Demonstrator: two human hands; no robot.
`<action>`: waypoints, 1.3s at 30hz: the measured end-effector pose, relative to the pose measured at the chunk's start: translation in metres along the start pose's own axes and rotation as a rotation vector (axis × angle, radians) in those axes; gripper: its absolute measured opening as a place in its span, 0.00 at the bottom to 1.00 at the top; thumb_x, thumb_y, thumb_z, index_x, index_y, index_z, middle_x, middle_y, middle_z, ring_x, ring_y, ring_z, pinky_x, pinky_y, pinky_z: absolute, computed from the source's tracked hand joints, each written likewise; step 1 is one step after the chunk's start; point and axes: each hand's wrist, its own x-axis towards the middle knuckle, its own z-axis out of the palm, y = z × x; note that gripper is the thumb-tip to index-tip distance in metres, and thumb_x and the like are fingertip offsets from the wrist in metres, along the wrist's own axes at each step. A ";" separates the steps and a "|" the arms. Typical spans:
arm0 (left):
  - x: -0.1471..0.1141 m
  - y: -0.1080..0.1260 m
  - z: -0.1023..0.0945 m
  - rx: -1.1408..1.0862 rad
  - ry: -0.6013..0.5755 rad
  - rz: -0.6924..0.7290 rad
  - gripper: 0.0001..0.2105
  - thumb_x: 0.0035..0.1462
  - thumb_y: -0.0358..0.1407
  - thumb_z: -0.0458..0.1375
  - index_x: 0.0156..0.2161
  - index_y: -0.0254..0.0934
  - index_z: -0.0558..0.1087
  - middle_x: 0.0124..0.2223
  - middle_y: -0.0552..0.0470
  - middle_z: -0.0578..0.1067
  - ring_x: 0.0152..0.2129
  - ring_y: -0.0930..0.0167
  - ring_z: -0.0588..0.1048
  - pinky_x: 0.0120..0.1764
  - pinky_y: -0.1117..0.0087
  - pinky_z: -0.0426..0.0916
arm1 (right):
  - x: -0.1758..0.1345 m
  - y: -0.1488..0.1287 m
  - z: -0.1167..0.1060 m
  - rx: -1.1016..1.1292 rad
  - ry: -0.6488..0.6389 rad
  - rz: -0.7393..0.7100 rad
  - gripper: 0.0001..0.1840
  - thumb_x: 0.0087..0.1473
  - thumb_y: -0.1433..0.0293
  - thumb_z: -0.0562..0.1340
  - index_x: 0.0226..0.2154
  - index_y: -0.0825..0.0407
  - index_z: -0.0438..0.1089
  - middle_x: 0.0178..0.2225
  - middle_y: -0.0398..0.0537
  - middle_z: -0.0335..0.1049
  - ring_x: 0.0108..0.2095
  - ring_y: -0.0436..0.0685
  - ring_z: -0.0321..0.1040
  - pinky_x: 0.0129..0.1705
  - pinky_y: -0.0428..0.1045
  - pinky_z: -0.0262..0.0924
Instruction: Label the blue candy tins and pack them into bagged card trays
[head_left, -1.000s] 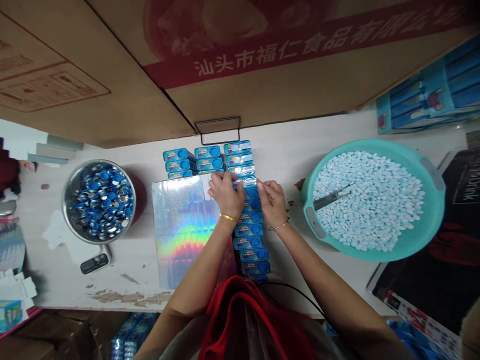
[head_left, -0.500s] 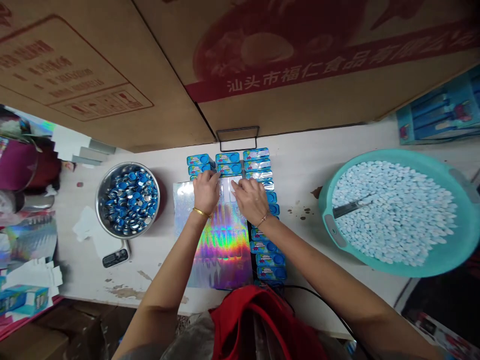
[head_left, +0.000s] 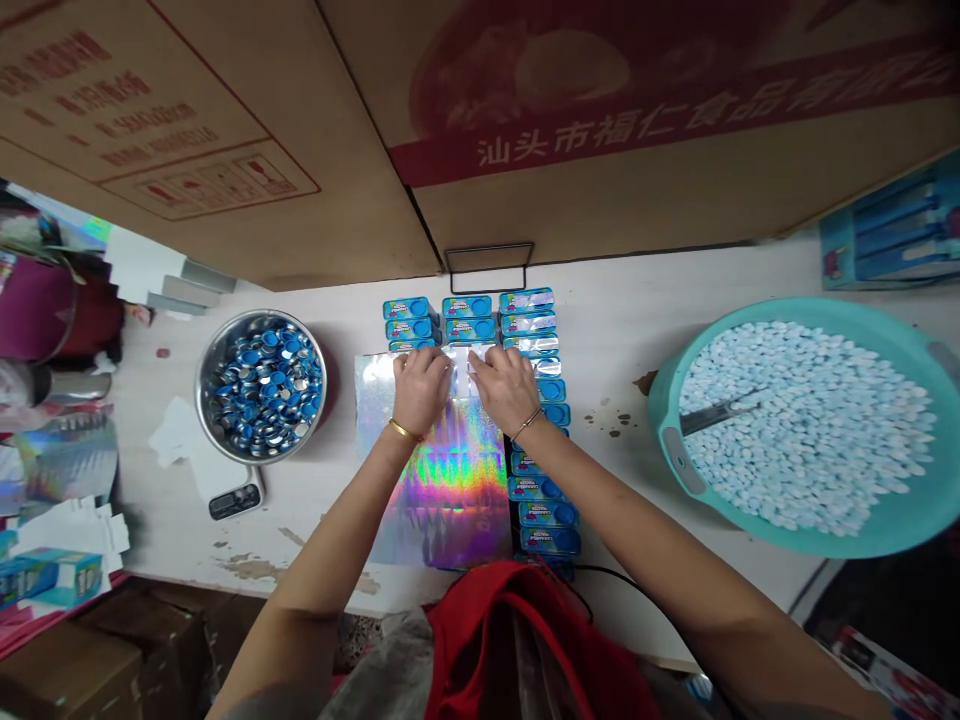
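A shiny holographic sticker sheet (head_left: 450, 480) lies flat before me, with a pale bare strip near its far edge. At that edge my left hand (head_left: 421, 390) is closed, its fingertips pinched down on the sheet. Just to its right, my right hand (head_left: 506, 385) is also closed, thumb and forefinger together at the pale strip; whether a loose sticker is between them is too small to tell. Beyond the sheet stand rows of small blue tins (head_left: 469, 328), some with silvery strips on top. More blue tins (head_left: 550, 514) run down the sheet's right side.
On the left sits a steel bowl (head_left: 322, 400) of blue and silver caps. A teal basin (head_left: 664, 400) of pale, small pieces stands right, with a dark tool (head_left: 705, 417) on them. Large cartons (head_left: 300, 230) wall off the back. A wire stand (head_left: 487, 248) stands before them.
The view has shifted slightly. My hands stay at the sheet's far edge; the left fingers have curled in more, and the right fingertips have moved slightly over the pale strip.
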 end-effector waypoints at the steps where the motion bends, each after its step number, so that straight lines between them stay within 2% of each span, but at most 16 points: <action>1: 0.000 0.000 -0.001 -0.003 0.009 -0.025 0.11 0.63 0.38 0.50 0.45 0.39 0.72 0.48 0.44 0.73 0.43 0.61 0.68 0.45 0.59 0.54 | 0.000 0.000 -0.001 0.005 0.002 0.002 0.21 0.64 0.65 0.51 0.55 0.52 0.66 0.40 0.56 0.66 0.41 0.63 0.55 0.39 0.55 0.48; 4: 0.006 -0.005 -0.006 0.006 -0.010 -0.072 0.12 0.61 0.40 0.52 0.46 0.39 0.71 0.48 0.43 0.73 0.45 0.59 0.67 0.46 0.57 0.54 | 0.003 0.000 -0.003 0.015 0.033 0.007 0.22 0.63 0.64 0.51 0.58 0.51 0.62 0.45 0.58 0.65 0.44 0.64 0.55 0.41 0.56 0.49; 7: 0.018 -0.015 -0.012 -0.023 -0.114 -0.025 0.10 0.62 0.39 0.51 0.37 0.38 0.72 0.39 0.45 0.74 0.40 0.60 0.68 0.46 0.56 0.52 | 0.011 0.001 -0.007 0.020 0.082 -0.041 0.21 0.63 0.63 0.51 0.56 0.49 0.63 0.52 0.57 0.62 0.49 0.65 0.53 0.45 0.57 0.47; 11: 0.025 -0.026 -0.024 -0.139 -0.197 0.037 0.10 0.63 0.37 0.49 0.34 0.38 0.71 0.35 0.47 0.74 0.36 0.64 0.69 0.42 0.60 0.55 | 0.023 -0.001 -0.009 0.077 0.053 -0.122 0.20 0.65 0.62 0.47 0.41 0.50 0.72 0.40 0.53 0.68 0.44 0.61 0.56 0.45 0.56 0.45; 15: 0.018 -0.026 -0.030 -0.051 -0.120 0.130 0.10 0.63 0.36 0.49 0.40 0.39 0.73 0.40 0.46 0.74 0.38 0.63 0.68 0.40 0.61 0.56 | 0.034 -0.007 -0.009 0.119 0.015 -0.092 0.20 0.65 0.64 0.46 0.34 0.52 0.70 0.36 0.51 0.69 0.41 0.60 0.57 0.43 0.55 0.43; 19: 0.003 -0.020 -0.021 0.042 0.008 0.221 0.10 0.64 0.34 0.48 0.43 0.41 0.73 0.47 0.46 0.75 0.41 0.63 0.67 0.40 0.60 0.56 | 0.041 -0.010 -0.006 0.109 -0.046 -0.063 0.17 0.64 0.66 0.48 0.33 0.53 0.69 0.36 0.51 0.70 0.41 0.61 0.58 0.44 0.55 0.43; 22: -0.012 -0.014 -0.014 0.041 0.063 0.196 0.09 0.63 0.33 0.50 0.41 0.40 0.72 0.50 0.46 0.74 0.43 0.62 0.68 0.42 0.59 0.56 | 0.043 -0.009 -0.002 0.093 -0.053 -0.062 0.17 0.64 0.67 0.48 0.33 0.53 0.69 0.37 0.52 0.70 0.42 0.61 0.57 0.44 0.55 0.43; 24: -0.025 -0.006 -0.017 -0.011 0.052 0.167 0.07 0.62 0.34 0.51 0.39 0.39 0.72 0.50 0.44 0.74 0.43 0.62 0.68 0.42 0.59 0.57 | 0.043 -0.009 0.001 0.077 -0.046 -0.069 0.18 0.64 0.67 0.47 0.34 0.53 0.70 0.38 0.53 0.69 0.42 0.62 0.57 0.44 0.56 0.44; 26: -0.039 0.004 -0.029 -0.120 0.035 0.117 0.05 0.61 0.35 0.53 0.35 0.38 0.70 0.44 0.45 0.75 0.40 0.64 0.70 0.41 0.61 0.58 | 0.043 -0.007 0.003 0.062 -0.049 -0.077 0.19 0.64 0.67 0.47 0.35 0.54 0.71 0.38 0.55 0.69 0.43 0.63 0.57 0.45 0.57 0.45; 28: -0.050 0.015 -0.045 -0.299 0.073 -0.005 0.04 0.59 0.35 0.56 0.33 0.38 0.69 0.36 0.49 0.76 0.34 0.67 0.71 0.41 0.62 0.59 | 0.041 -0.005 0.002 0.079 -0.028 -0.080 0.19 0.64 0.65 0.47 0.39 0.54 0.72 0.40 0.56 0.69 0.45 0.63 0.57 0.47 0.57 0.46; 30: -0.057 0.027 -0.059 -0.552 0.197 -0.211 0.06 0.57 0.35 0.59 0.31 0.38 0.67 0.31 0.53 0.74 0.31 0.70 0.71 0.41 0.65 0.60 | 0.033 -0.004 -0.003 0.173 0.070 -0.071 0.20 0.64 0.62 0.48 0.46 0.53 0.70 0.45 0.56 0.68 0.49 0.63 0.57 0.49 0.58 0.47; 32: -0.057 0.038 -0.068 -0.848 0.314 -0.422 0.08 0.54 0.36 0.62 0.30 0.38 0.66 0.30 0.55 0.72 0.30 0.72 0.71 0.38 0.67 0.62 | 0.017 -0.003 -0.013 0.371 0.207 -0.035 0.24 0.64 0.57 0.46 0.49 0.52 0.69 0.48 0.55 0.68 0.50 0.62 0.58 0.51 0.58 0.50; 34: -0.052 0.048 -0.068 -1.120 0.347 -0.566 0.10 0.50 0.36 0.65 0.29 0.38 0.66 0.30 0.55 0.72 0.29 0.73 0.71 0.36 0.70 0.64 | -0.005 -0.004 -0.024 0.633 0.278 0.029 0.28 0.64 0.53 0.43 0.46 0.51 0.70 0.45 0.54 0.69 0.49 0.60 0.61 0.52 0.57 0.53; 35: -0.048 0.053 -0.065 -1.228 0.338 -0.616 0.11 0.48 0.36 0.66 0.28 0.38 0.66 0.30 0.55 0.72 0.28 0.74 0.70 0.35 0.71 0.64 | -0.016 -0.004 -0.030 0.759 0.269 0.068 0.30 0.64 0.51 0.42 0.44 0.51 0.71 0.43 0.53 0.70 0.47 0.59 0.63 0.51 0.56 0.55; 39: -0.036 0.075 -0.045 -1.463 0.281 -0.732 0.13 0.44 0.36 0.68 0.26 0.36 0.67 0.27 0.56 0.72 0.26 0.76 0.70 0.34 0.73 0.65 | -0.057 -0.005 -0.044 1.054 0.117 0.276 0.23 0.57 0.48 0.54 0.33 0.50 0.71 0.32 0.46 0.70 0.36 0.56 0.66 0.41 0.52 0.60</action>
